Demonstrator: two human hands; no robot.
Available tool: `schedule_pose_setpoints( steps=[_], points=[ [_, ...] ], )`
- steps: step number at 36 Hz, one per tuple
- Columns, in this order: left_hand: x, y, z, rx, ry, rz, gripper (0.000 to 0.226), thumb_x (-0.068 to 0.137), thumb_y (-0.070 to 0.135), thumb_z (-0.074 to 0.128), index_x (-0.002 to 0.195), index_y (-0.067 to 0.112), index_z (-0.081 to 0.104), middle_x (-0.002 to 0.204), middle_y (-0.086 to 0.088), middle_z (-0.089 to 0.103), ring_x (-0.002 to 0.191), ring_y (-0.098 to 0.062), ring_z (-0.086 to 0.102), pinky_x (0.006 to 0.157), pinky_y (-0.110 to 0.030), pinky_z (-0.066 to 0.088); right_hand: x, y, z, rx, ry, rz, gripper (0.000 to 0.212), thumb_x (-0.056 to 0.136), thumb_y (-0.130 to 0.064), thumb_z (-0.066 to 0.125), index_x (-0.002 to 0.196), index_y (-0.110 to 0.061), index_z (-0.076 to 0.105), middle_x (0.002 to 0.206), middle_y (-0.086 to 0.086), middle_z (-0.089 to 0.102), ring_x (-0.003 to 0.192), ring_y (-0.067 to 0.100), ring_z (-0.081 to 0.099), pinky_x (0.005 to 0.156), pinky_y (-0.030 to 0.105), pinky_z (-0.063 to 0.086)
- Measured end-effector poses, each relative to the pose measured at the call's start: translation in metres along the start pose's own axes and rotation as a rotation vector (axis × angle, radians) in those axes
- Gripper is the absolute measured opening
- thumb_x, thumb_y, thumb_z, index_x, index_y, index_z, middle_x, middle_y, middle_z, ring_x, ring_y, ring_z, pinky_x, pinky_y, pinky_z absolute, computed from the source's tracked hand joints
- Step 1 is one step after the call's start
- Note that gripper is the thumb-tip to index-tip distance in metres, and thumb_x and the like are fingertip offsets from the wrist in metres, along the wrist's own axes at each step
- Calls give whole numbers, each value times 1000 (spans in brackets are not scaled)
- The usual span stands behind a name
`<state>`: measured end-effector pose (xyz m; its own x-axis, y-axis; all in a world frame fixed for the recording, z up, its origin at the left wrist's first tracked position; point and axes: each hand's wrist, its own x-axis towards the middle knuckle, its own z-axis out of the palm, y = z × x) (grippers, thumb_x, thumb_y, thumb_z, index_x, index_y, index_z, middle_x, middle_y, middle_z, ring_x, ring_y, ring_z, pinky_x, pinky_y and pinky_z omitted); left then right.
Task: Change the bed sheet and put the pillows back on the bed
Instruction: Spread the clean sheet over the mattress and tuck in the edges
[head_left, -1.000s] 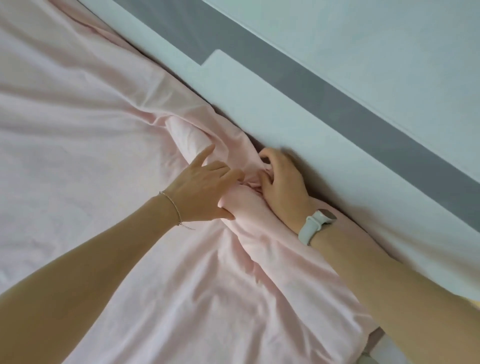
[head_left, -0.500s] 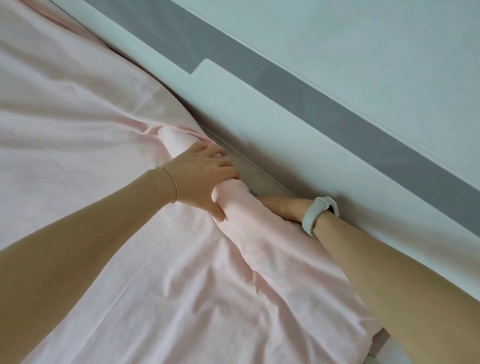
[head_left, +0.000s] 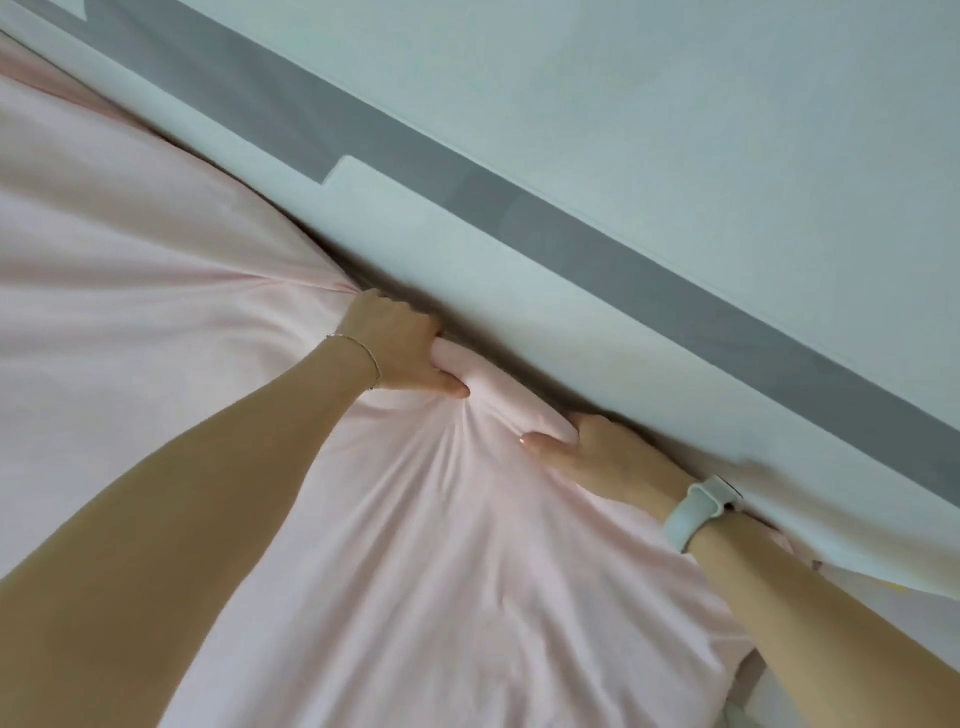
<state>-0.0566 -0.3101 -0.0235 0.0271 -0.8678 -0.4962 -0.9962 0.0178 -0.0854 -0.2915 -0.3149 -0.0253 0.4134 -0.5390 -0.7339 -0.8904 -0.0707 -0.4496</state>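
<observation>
Pink sheet (head_left: 156, 249) gripped by left hand (head_left: 395, 348) & right hand (head_left: 608, 452) at bed edge.

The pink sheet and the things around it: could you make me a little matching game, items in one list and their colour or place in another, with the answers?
Items:
1. sheet
2. watch strap
3. thin bracelet
4. wall stripe

Descriptions:
A. grey
B. on the wrist of the left hand
C. pale pink, bunched
D. on the wrist of the right hand

Pairs: 1-C, 2-D, 3-B, 4-A
</observation>
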Motion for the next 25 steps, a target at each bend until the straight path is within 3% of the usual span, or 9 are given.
schedule_pose_setpoints(
  steps=[3,6,9,12,16,20,22,25],
  points=[
    [0,10,25,55,105,-104,70,68,76,49,116,26,56,122,3,57,121,-22,44,111,-44,18,-7,5,13,-191,214,46,57,87,-66,36,108,-16,53,107,10,66,101,30,61,76,35,43],
    [-16,29,42,-103,234,-270,70,72,59,62,128,19,48,139,-5,42,138,-25,25,114,-55,0,-20,24,26,-256,393,65,51,89,-63,32,110,-20,50,104,6,67,98,30,62,73,35,44],
    [-36,55,57,-219,480,-314,64,72,34,74,127,13,49,141,-15,44,135,-36,34,107,-64,17,-36,51,39,-250,586,-40,50,89,-54,32,113,-16,55,98,6,69,89,29,65,68,36,49],
    [-61,91,67,-267,566,-284,48,82,30,52,128,18,43,138,-12,47,132,-34,35,103,-64,28,-54,75,48,-266,696,-146,46,85,-39,41,118,-12,56,100,7,67,85,31,65,70,37,51],
    [-89,141,77,-362,440,-147,52,84,40,40,133,23,39,143,-11,42,132,-33,33,101,-63,29,-72,96,53,-258,692,-111,51,81,-41,43,124,-17,55,107,6,63,94,30,61,78,39,48],
    [-104,180,86,-363,380,1,55,84,44,43,136,24,41,147,-12,38,134,-40,30,100,-66,27,-87,129,45,-142,461,59,72,77,-63,25,136,-24,42,131,3,54,121,27,48,99,40,34],
    [-107,189,90,-340,361,16,57,84,46,42,137,25,40,147,-12,38,134,-40,28,100,-68,25,-99,151,39,-90,400,112,72,76,-67,22,130,-24,43,125,3,58,118,27,51,93,37,37],
    [-102,193,93,-332,327,-8,60,82,49,40,137,27,36,146,-12,39,134,-40,26,98,-70,24,-112,172,36,93,317,171,57,83,-62,41,123,-22,47,116,0,61,108,26,56,85,35,43]
  ],
)
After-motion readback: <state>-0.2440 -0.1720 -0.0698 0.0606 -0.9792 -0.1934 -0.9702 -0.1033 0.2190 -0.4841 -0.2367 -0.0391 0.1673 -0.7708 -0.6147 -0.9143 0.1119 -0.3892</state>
